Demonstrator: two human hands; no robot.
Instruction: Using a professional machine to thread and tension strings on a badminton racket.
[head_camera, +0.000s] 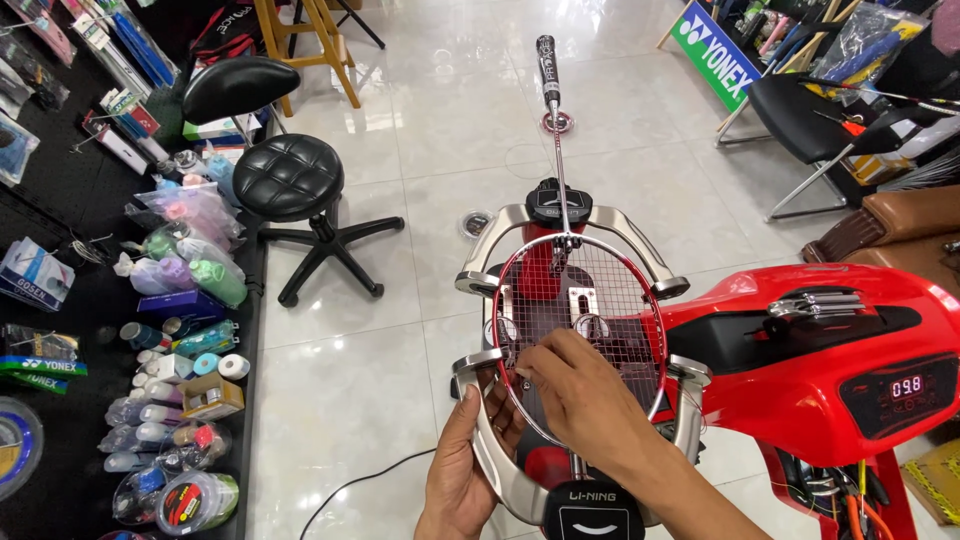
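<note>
A red badminton racket (560, 270) lies clamped flat in a silver cradle (490, 250) of a red stringing machine (800, 350), its black handle pointing away from me. My right hand (580, 395) rests on the lower part of the string bed, fingertips pinched at the strings near the left side of the frame. My left hand (462, 465) is beside the near-left arm of the cradle, fingers curled against its outer edge and the racket rim. Whether it pinches a string is hidden.
A black round stool (290, 180) stands on the white tiled floor to the left. A black shelf (150, 350) along the left edge holds bags, tape rolls and string reels. A black chair (810, 120) and a brown seat (900, 230) are at the right. A black cable (350, 490) runs on the floor.
</note>
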